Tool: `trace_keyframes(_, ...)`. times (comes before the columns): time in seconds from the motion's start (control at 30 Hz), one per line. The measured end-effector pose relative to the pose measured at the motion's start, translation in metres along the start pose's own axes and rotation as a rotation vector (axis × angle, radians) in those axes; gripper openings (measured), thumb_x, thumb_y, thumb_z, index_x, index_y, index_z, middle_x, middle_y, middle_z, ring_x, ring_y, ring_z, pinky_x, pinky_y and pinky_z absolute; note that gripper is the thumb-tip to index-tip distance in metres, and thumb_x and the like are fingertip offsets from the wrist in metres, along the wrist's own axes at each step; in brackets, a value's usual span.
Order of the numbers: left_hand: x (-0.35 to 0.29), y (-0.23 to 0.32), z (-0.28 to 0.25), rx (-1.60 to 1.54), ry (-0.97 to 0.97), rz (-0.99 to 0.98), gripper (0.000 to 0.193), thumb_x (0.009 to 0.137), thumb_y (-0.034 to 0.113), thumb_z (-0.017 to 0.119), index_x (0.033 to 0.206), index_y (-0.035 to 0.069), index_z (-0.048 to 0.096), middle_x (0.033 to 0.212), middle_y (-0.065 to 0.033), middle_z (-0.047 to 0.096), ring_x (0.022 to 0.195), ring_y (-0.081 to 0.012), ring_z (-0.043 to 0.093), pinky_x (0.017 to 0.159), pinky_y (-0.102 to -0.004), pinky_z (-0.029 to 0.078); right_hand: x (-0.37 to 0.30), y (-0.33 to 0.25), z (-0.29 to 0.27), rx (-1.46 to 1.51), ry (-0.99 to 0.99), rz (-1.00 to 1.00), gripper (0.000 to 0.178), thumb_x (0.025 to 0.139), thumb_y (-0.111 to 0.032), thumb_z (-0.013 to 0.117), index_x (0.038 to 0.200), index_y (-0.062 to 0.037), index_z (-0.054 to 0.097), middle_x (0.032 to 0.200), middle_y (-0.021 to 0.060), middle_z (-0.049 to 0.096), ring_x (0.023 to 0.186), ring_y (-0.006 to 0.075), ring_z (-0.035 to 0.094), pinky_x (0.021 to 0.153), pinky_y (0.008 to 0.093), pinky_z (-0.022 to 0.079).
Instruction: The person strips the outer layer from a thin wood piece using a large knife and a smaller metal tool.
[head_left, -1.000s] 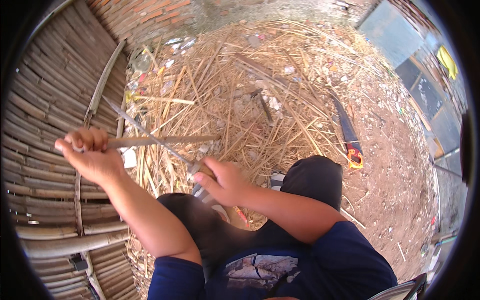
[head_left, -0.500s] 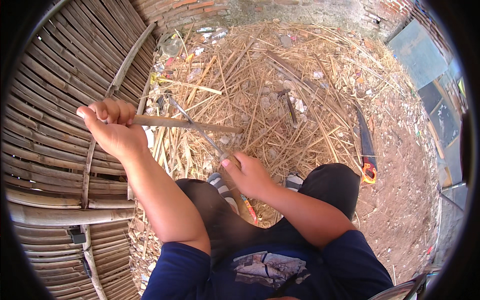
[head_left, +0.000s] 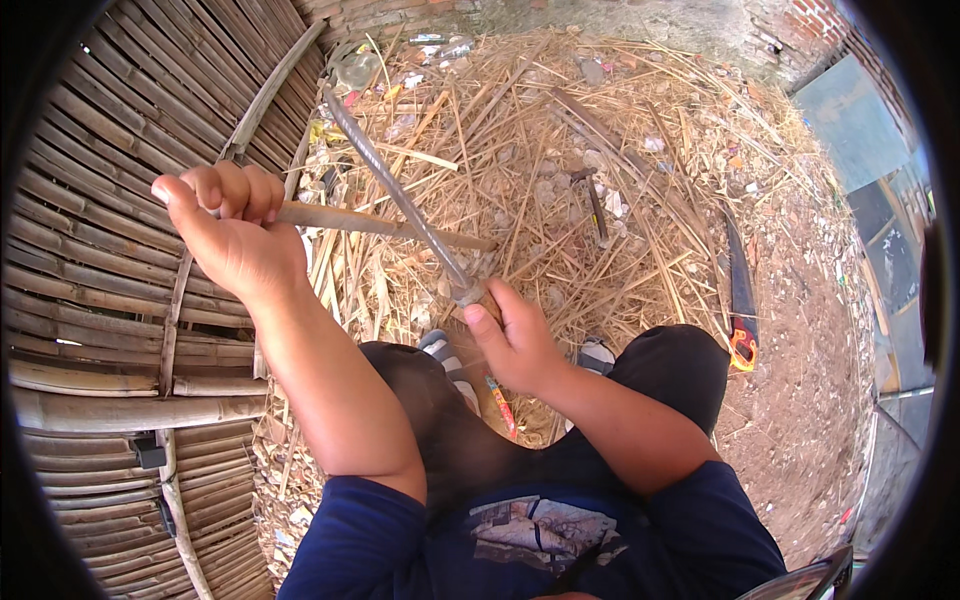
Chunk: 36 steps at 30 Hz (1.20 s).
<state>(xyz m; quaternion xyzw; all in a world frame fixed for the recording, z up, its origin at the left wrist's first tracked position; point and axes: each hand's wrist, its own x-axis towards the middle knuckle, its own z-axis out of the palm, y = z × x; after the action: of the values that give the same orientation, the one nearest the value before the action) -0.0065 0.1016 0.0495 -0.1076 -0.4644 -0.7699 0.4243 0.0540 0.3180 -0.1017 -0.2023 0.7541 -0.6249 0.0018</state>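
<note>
My left hand [head_left: 235,235] is closed around one end of a bamboo strip [head_left: 350,220], raised in front of the slatted wall. The strip points to the right, its far end over the littered ground. My right hand [head_left: 515,340], in front of my knees, grips the wooden handle of a machete [head_left: 385,180]. Its long grey blade slants up and to the left, with the tip curving slightly. In the picture the blade crosses over the strip near the middle; whether they touch I cannot tell.
On the ground lie a hammer [head_left: 597,210], a handsaw with an orange handle [head_left: 740,300] and many bamboo splinters [head_left: 500,130]. At left stands a bamboo slat wall [head_left: 100,270]; a brick wall [head_left: 690,35] runs along the back. Grey panels [head_left: 850,120] lean at right.
The machete blade has swung upward and turned, so more of its flat side shows. My right hand has shifted slightly. My left hand still holds the bamboo strip in nearly the same place.
</note>
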Motion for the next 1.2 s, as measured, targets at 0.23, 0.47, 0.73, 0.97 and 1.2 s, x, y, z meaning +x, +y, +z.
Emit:
trace_keyframes(0.23, 0.007, 0.002, -0.004, 0.065, 0.17, 0.029, 0.046, 0.097, 0.052, 0.059, 0.074, 0.016, 0.04, 0.062, 0.0035, 0.029, 0.052, -0.0103, 0.022, 0.052, -0.0275, 0.02, 0.003, 0.038, 0.016, -0.274, -0.138, 0.221, 0.047, 0.101, -0.046, 0.053, 0.097, 0.0002, 0.053, 0.065, 0.0125, 0.056, 0.06, 0.031, 0.059, 0.058, 0.0445, 0.045)
trace_keyframes(0.47, 0.005, 0.002, -0.009, -0.003, 0.01, -0.015, 0.052, 0.093, 0.058, 0.062, 0.071, 0.016, 0.04, 0.061, 0.0042, 0.027, 0.053, -0.0096, 0.021, 0.052, -0.0269, 0.019, 0.008, 0.005, -0.009, 0.251, -0.102, 0.287, 0.045, 0.101, -0.046, 0.054, 0.098, -0.0013, 0.056, 0.065, 0.0064, 0.054, 0.058, 0.0182, 0.054, 0.056, 0.0369, 0.043)
trace_keyframes(0.73, -0.001, 0.0, 0.007, 0.024, -0.011, -0.029, 0.06, 0.094, 0.066, 0.054, 0.07, 0.015, 0.035, 0.057, 0.0033, 0.023, 0.053, -0.0108, 0.017, 0.051, -0.0283, 0.017, 0.001, 0.032, 0.002, -0.279, -0.132, 0.184, 0.043, 0.101, -0.042, 0.052, 0.101, 0.001, 0.055, 0.068, 0.0177, 0.062, 0.066, 0.0388, 0.063, 0.062, 0.0482, 0.046)
trace_keyframes(0.97, 0.009, 0.004, -0.008, 0.047, 0.088, -0.01, 0.06, 0.094, 0.067, 0.053, 0.069, 0.015, 0.034, 0.058, 0.0034, 0.022, 0.053, -0.0109, 0.016, 0.051, -0.0283, 0.018, 0.013, 0.033, 0.004, -0.03, -0.195, 0.385, 0.048, 0.1, -0.048, 0.051, 0.096, 0.0, 0.058, 0.067, 0.017, 0.061, 0.065, 0.0346, 0.064, 0.061, 0.0459, 0.046)
trace_keyframes(1.2, 0.005, 0.003, -0.006, 0.001, -0.042, -0.055, 0.062, 0.092, 0.069, 0.054, 0.069, 0.015, 0.035, 0.056, 0.0041, 0.021, 0.052, -0.0104, 0.017, 0.051, -0.0284, 0.016, 0.005, -0.009, -0.02, 0.104, -0.095, 0.142, 0.048, 0.101, -0.047, 0.051, 0.096, 0.0, 0.059, 0.066, 0.0138, 0.059, 0.063, 0.0277, 0.063, 0.061, 0.0409, 0.047)
